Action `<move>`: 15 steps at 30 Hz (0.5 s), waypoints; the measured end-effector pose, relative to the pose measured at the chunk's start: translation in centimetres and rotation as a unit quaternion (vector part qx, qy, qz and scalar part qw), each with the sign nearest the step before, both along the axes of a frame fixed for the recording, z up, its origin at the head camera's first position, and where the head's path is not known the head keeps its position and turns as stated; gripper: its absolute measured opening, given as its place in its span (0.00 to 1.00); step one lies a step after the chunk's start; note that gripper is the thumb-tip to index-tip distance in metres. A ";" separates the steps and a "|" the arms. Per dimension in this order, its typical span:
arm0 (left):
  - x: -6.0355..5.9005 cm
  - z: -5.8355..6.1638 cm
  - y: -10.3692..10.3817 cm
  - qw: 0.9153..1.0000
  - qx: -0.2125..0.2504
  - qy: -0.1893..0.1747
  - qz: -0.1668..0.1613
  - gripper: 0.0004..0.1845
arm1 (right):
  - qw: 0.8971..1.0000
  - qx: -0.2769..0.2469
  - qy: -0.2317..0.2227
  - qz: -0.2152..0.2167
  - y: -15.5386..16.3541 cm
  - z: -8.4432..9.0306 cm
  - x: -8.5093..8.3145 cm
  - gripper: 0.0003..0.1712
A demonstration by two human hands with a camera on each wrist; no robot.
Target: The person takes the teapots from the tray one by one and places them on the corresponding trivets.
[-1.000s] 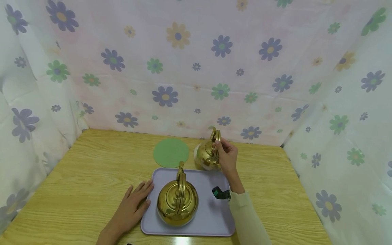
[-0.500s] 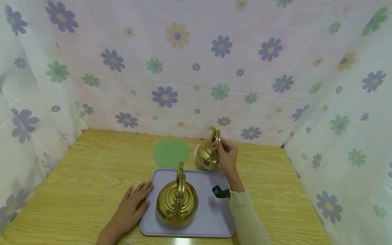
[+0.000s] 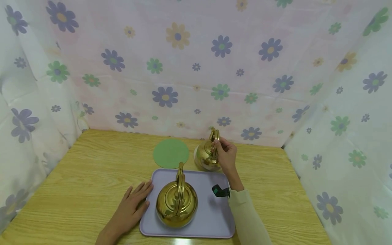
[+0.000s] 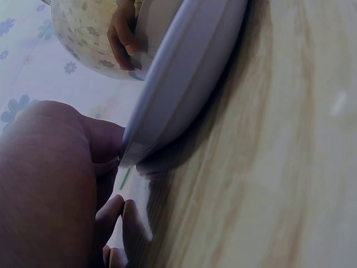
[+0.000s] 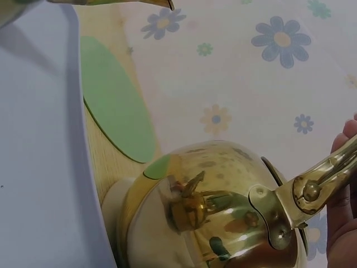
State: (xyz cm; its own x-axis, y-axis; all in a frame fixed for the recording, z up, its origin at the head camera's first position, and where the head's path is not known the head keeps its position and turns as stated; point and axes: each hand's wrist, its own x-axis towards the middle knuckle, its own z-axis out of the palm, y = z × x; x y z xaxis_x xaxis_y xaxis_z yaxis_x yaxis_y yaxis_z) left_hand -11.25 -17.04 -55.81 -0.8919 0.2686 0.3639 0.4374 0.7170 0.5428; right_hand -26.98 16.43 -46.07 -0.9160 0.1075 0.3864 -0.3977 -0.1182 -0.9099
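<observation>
My right hand (image 3: 228, 156) grips the upright handle of a shiny gold kettle (image 3: 203, 157) behind the tray. That kettle stands over a pale round mat (image 5: 113, 204), mostly hidden beneath it. A second gold kettle (image 3: 169, 207), larger in the head view, sits on the left half of the lilac tray (image 3: 212, 217), its spout pointing away from me. My left hand (image 3: 128, 207) lies at the tray's left edge with fingers extended. In the left wrist view, the thumb side touches the tray rim (image 4: 162, 84) and the other fingers reach down by the table.
A flat green round mat (image 3: 170, 153) lies behind the tray, left of the rear kettle. The wood-grain table (image 3: 82, 177) is enclosed at the back and sides by a flowered curtain (image 3: 196, 78). A black wrist device (image 3: 220, 191) sticks out from my right sleeve over the tray.
The rear kettle's handle and my right hand have shifted very slightly to the left. My left hand, the tray and the front kettle stay practically where they were.
</observation>
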 end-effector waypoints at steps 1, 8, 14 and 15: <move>0.0 0.0 0.0 1.000 0.000 0.000 0.000 0.27 | 1.000 0.002 -0.001 -0.001 0.0 0.0 0.0 0.16; 0.1 -0.1 0.0 1.000 0.001 -0.001 -0.001 0.27 | 1.000 -0.001 -0.006 -0.005 0.0 -0.1 0.0 0.17; 0.0 0.0 0.0 1.000 -0.003 0.002 -0.001 0.27 | 1.000 -0.017 -0.021 -0.011 0.0 -0.3 -0.1 0.19; 0.0 0.0 0.0 1.000 -0.004 0.004 -0.002 0.27 | 0.999 -0.023 -0.025 -0.010 -0.1 -0.3 -0.1 0.19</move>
